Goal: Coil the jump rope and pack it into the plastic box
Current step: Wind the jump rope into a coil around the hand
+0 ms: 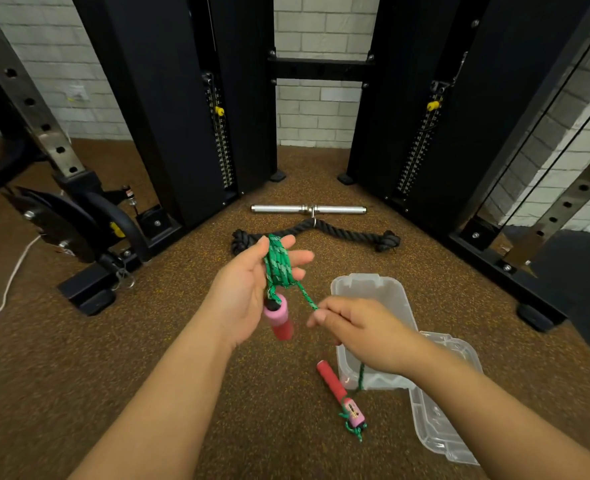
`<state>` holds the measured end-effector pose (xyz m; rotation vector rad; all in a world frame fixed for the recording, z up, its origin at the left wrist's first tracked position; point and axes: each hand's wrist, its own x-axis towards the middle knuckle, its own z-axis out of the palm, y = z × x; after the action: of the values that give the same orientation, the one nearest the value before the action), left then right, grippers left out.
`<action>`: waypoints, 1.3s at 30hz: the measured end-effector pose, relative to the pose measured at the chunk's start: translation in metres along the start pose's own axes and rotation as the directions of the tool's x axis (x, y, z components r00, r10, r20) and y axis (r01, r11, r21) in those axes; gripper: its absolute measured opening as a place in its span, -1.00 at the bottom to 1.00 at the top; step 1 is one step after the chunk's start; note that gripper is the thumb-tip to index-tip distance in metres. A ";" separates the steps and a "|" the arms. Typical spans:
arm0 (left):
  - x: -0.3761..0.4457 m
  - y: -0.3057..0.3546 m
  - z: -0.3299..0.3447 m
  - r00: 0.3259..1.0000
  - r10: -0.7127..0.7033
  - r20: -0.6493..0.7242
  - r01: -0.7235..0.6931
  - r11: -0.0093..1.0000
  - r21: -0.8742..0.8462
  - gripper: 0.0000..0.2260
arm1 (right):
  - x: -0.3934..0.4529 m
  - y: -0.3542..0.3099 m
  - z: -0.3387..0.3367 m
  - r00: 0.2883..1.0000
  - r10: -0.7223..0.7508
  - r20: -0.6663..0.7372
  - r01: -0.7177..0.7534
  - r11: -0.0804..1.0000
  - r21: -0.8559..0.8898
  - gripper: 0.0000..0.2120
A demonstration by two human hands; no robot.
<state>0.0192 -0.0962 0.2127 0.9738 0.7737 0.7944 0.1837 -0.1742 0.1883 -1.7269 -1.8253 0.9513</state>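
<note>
Coil of jump rope [279, 268] round straight-fingered left hand [241, 292], up-left of plastic box [373, 282]; right hand [359, 337] pinches strand slanting boxward

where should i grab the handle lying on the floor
Probably grip the floor handle by its red foam shaft, from above, fingers across it. It lies flat; the plastic box crowds its right side and rope bunches at the pink end.

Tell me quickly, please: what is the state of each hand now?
Left hand: open, fingers straight, green rope coiled around them.
Right hand: closed, pinching the green rope.
</note>
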 end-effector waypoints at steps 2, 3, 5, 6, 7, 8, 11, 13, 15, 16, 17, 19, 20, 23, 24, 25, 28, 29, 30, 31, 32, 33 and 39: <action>0.000 -0.003 0.001 1.000 0.028 0.012 -0.030 0.968 0.248 -0.57 | -0.002 -0.008 -0.001 0.998 -0.066 0.024 0.067 0.997 -0.035 -0.76; 0.001 -0.006 0.001 1.000 0.022 0.020 -0.028 0.925 0.378 -0.55 | -0.003 -0.011 -0.002 0.995 -0.096 0.024 0.096 0.995 -0.039 -0.75; 0.004 -0.015 -0.003 0.999 -0.037 0.023 0.018 0.839 0.544 -0.49 | -0.004 -0.013 -0.005 0.991 -0.130 0.016 0.130 0.991 -0.001 -0.73; 0.005 -0.017 -0.006 0.997 -0.076 0.012 0.055 0.811 0.582 -0.42 | -0.003 -0.012 -0.007 0.991 -0.135 0.008 0.135 0.991 0.022 -0.73; 0.006 -0.020 -0.008 0.994 -0.108 -0.008 0.091 0.787 0.611 -0.35 | -0.003 -0.010 -0.009 0.991 -0.134 -0.003 0.134 0.991 0.022 -0.73; 0.006 -0.021 -0.009 0.992 -0.122 -0.028 0.112 0.760 0.640 -0.28 | -0.004 -0.009 -0.011 0.991 -0.131 -0.017 0.131 0.991 -0.001 -0.73; 0.003 -0.022 -0.007 0.989 -0.148 -0.018 0.114 0.667 0.737 -0.25 | -0.005 -0.008 -0.018 0.989 -0.136 -0.062 0.134 0.991 -0.030 -0.78; -0.002 -0.018 -0.001 0.976 -0.204 0.074 0.067 0.607 0.792 -0.36 | -0.004 -0.007 -0.024 0.986 -0.131 -0.103 0.134 0.990 0.030 -0.79; -0.005 -0.013 0.003 0.947 -0.260 0.187 0.009 0.606 0.796 -0.50 | -0.002 -0.006 -0.030 0.986 -0.075 -0.147 0.093 0.989 0.118 -0.77; -0.005 -0.011 0.004 0.928 -0.280 0.244 -0.010 0.636 0.771 -0.57 | 0.000 -0.004 -0.031 0.987 -0.033 -0.157 0.063 0.980 0.189 -0.78; -0.004 -0.010 0.004 0.909 -0.296 0.293 -0.024 0.665 0.746 -0.61 | 0.001 -0.002 -0.032 0.987 0.009 -0.158 0.034 0.962 0.269 -0.79; -0.004 -0.008 0.003 0.877 -0.320 0.358 -0.023 0.717 0.697 -0.66 | 0.004 0.003 -0.034 0.984 0.091 -0.152 -0.017 0.904 0.428 -0.80; -0.005 -0.007 0.003 0.873 -0.314 0.374 -0.012 0.752 0.659 -0.68 | 0.005 0.006 -0.035 0.981 0.128 -0.144 -0.040 0.865 0.500 -0.81; -0.005 -0.003 -0.003 0.923 -0.210 0.323 0.024 0.868 0.496 -0.63 | 0.005 0.011 -0.042 0.984 0.164 -0.072 -0.089 0.799 0.595 -0.78; -0.004 -0.002 -0.005 0.943 -0.166 0.290 0.024 0.899 0.437 -0.62 | 0.004 0.012 -0.043 0.986 0.161 -0.034 -0.109 0.796 0.596 -0.74; -0.003 -0.001 -0.008 0.959 -0.129 0.251 0.023 0.922 0.387 -0.63 | 0.003 0.012 -0.043 0.987 0.159 0.007 -0.132 0.793 0.595 -0.69; 0.000 0.001 -0.011 0.989 -0.080 0.122 0.037 0.944 0.326 -0.64 | 0.000 0.011 -0.041 0.985 0.140 0.104 -0.174 0.790 0.588 -0.63; 0.000 0.001 -0.012 0.993 -0.077 0.093 0.043 0.945 0.323 -0.64 | 0.000 0.012 -0.041 0.985 0.125 0.118 -0.171 0.796 0.580 -0.66; 0.001 0.001 -0.012 0.994 -0.076 0.075 0.048 0.946 0.322 -0.63 | -0.001 0.012 -0.041 0.986 0.112 0.124 -0.163 0.802 0.574 -0.69; 0.001 0.001 -0.013 0.995 -0.076 0.066 0.051 0.945 0.322 -0.63 | -0.001 0.012 -0.041 0.987 0.104 0.119 -0.154 0.805 0.573 -0.72; 0.002 0.001 -0.014 0.995 -0.076 0.061 0.052 0.945 0.323 -0.63 | -0.001 0.012 -0.041 0.989 0.102 0.103 -0.143 0.800 0.583 -0.75; 0.002 0.001 -0.015 0.996 -0.076 0.055 0.054 0.944 0.325 -0.63 | 0.000 0.012 -0.041 0.991 0.110 0.076 -0.133 0.791 0.598 -0.77; 0.005 0.001 -0.017 0.996 -0.092 -0.021 0.094 0.942 0.322 -0.67 | 0.002 0.011 -0.044 0.956 0.166 -0.241 0.002 0.820 0.573 -0.91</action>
<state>0.0073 -0.0850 0.2070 1.2173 0.9676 0.5983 0.2228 -0.1652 0.2093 -1.4687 -1.1307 1.0832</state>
